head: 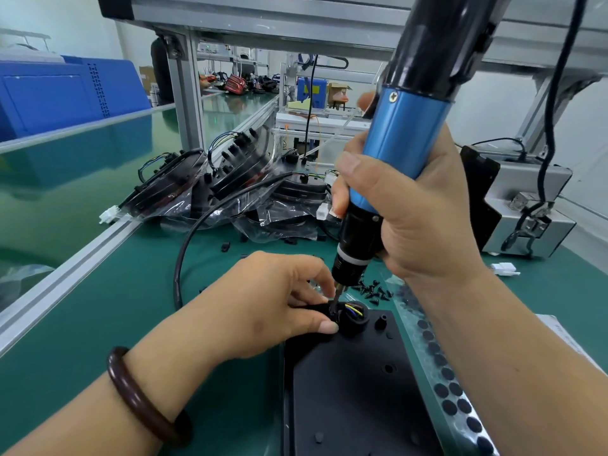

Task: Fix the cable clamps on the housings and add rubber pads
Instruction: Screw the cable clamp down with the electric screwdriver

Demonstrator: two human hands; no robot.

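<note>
A black housing (348,383) lies flat on the green mat near me. At its far left corner a black cable (184,255) enters a round opening where coloured wires show. My left hand (273,301) pinches the black cable clamp (324,309) down at that corner with thumb and fingers. My right hand (414,209) grips a blue and black electric screwdriver (394,153), held upright, its bit standing on the clamp. A strip of black round rubber pads (447,386) lies along the housing's right side. Loose black screws (375,291) sit just beyond the housing.
Several bagged black housings with cables (230,185) are piled at the back of the mat. An aluminium rail (82,255) runs along the left. A grey metal box (526,205) stands at the right. White connectors (505,268) and small black parts lie scattered.
</note>
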